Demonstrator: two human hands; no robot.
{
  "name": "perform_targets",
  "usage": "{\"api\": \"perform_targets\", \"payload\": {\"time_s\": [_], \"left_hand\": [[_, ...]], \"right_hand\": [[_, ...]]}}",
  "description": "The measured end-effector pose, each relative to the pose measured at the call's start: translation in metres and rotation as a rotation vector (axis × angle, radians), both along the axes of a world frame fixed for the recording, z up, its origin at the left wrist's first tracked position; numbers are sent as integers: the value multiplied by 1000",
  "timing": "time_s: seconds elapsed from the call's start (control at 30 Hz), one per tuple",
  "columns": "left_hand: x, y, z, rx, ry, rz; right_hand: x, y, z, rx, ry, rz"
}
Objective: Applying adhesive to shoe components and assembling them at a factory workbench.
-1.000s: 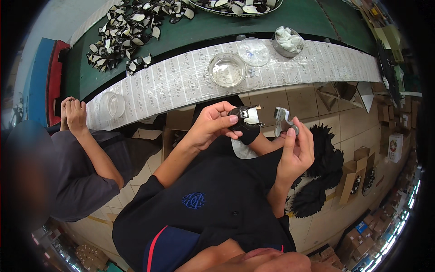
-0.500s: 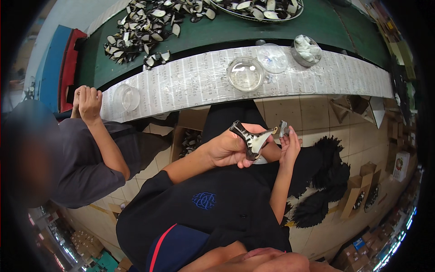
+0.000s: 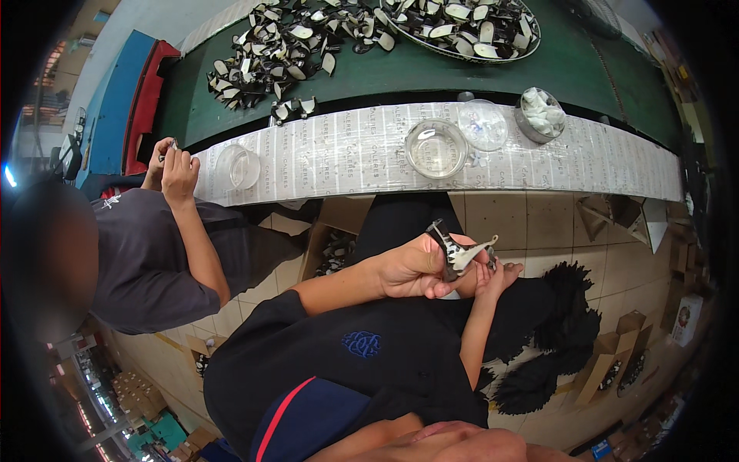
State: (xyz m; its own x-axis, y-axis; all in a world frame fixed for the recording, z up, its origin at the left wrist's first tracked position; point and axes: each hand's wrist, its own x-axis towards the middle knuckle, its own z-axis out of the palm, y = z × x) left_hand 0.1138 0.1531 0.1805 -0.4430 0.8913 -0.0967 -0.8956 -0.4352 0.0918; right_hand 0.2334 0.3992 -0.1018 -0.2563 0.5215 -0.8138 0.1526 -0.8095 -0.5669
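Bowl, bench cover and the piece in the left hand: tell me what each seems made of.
Bowl: glass or clear plastic, glossy; it is see-through with bright glints.
Bench cover: probably printed paper, perhaps under film; pale with shiny patches.
Piece: possibly plastic or coated leather; glossy black with highlights, beside a duller cream part.

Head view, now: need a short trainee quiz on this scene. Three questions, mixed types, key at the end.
1. Multiple choice. What is the person's left hand doing with the glossy black-and-white curved piece?
A) Laying it flat on the table
B) Gripping it
C) Nothing; not touching it

2. True or false. The clear round bowl stands to the left of the round metallic tin of white wads.

3. Fill in. The loose pile of black-and-cream pieces lies on a ____ tabletop.

Key: 1. B; 2. True; 3. Green
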Motion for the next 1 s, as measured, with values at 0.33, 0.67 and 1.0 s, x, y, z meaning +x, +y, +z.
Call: {"api": "perform_targets", "payload": {"time_s": [0.33, 0.67, 1.0], "left_hand": [[-9, 3, 0, -188, 235, 13], [-9, -7, 9, -211, 438, 80], [-7, -20, 14, -178, 441, 75]], "right_hand": [[10, 20, -36, 227, 522, 164], [23, -11, 40, 884, 24, 583], [-6, -32, 87, 1061, 67, 827]]}}
